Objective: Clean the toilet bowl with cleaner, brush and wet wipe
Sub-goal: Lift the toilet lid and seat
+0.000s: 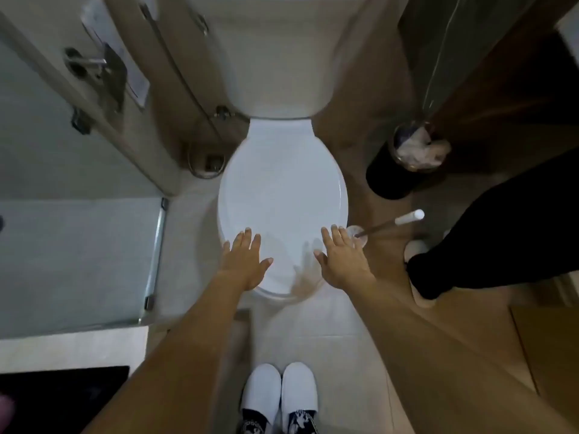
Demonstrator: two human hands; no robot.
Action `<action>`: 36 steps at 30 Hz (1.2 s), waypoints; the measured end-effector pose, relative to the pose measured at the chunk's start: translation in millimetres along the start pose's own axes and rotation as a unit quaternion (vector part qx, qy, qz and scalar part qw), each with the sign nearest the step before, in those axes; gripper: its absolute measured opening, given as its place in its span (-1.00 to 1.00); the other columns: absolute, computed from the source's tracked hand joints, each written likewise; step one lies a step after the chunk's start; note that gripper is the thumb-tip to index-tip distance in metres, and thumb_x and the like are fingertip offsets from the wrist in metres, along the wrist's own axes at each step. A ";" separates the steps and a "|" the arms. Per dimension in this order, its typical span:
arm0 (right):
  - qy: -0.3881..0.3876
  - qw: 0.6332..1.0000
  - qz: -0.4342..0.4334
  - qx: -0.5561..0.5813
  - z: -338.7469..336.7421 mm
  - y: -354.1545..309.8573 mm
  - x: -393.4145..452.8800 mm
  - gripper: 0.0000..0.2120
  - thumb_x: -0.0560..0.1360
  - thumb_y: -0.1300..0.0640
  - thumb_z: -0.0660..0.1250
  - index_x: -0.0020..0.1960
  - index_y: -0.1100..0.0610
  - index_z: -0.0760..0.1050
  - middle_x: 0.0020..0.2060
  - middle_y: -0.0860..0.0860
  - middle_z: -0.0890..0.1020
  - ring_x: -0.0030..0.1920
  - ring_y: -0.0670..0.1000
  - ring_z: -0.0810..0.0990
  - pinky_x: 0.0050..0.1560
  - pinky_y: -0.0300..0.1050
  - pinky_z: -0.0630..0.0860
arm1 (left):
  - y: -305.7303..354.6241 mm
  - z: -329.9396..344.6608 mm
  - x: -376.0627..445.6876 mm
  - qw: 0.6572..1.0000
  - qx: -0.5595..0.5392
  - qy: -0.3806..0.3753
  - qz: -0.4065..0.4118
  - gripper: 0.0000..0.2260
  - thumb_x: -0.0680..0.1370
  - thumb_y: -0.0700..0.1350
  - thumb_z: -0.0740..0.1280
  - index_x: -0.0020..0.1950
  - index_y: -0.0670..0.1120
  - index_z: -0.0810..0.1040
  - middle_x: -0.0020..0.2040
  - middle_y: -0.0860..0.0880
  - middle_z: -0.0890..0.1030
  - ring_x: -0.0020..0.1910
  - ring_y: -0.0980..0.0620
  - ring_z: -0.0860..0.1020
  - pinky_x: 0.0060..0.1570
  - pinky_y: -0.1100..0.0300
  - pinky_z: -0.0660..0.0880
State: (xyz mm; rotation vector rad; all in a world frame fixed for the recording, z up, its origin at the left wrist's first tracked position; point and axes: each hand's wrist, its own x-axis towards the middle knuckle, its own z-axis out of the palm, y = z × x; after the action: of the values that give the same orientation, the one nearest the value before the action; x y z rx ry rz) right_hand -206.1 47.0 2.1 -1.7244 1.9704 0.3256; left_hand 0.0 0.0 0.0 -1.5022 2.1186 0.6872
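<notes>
Lid was down on toilet, so bowl was covered. Your left hand and right hand both flat, fingers spread, holding nothing, over lid's front edge. Brush sat in holder just right of toilet, by your right fingertips. Black bin behind it. Someone's dark-trousered leg crowded right side. Glass shower door on left.

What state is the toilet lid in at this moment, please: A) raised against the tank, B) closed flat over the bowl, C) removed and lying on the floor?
B: the toilet lid lies flat and closed over the bowl, with both open hands reaching toward its front edge.
</notes>
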 end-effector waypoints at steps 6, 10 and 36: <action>-0.022 0.999 -0.031 0.010 71.2 2.1 8.8 -0.45 0.67 0.02 -0.04 0.58 0.12 -0.16 0.57 0.07 -0.13 0.56 0.07 -0.17 0.51 0.10 -0.08 | -5.1 78.0 17.1 1.000 0.027 0.013 0.006 -0.39 0.65 0.14 -0.02 0.56 -0.12 -0.19 0.55 -0.14 -0.21 0.54 -0.08 -0.13 0.49 -0.03 -0.06; 0.019 0.998 -0.054 0.026 100.1 5.6 8.4 -0.37 0.66 0.01 0.04 0.58 0.11 -0.23 0.55 0.07 -0.23 0.55 0.06 -0.20 0.51 0.07 -0.08 | -9.6 109.3 24.9 0.995 0.031 0.093 0.020 -0.30 0.62 0.15 0.08 0.53 -0.11 -0.27 0.52 -0.12 -0.30 0.54 -0.10 -0.12 0.49 -0.03 -0.01; 0.159 0.977 -0.094 -0.108 147.5 12.7 18.6 -0.12 0.47 0.11 0.39 0.55 0.24 -0.11 0.55 0.16 0.00 0.54 0.12 -0.02 0.47 0.14 -0.04 | -39.8 145.5 44.1 0.934 0.203 0.281 0.084 -0.11 0.47 0.27 0.13 0.53 -0.22 -0.24 0.54 -0.21 -0.08 0.52 -0.18 -0.06 0.42 -0.17 -0.05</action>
State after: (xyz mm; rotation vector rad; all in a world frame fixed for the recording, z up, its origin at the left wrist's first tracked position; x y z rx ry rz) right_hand -189.1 105.2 -134.3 -2.2020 2.0255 0.2128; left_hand 35.3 48.3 -145.4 -1.3979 2.6164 -0.1706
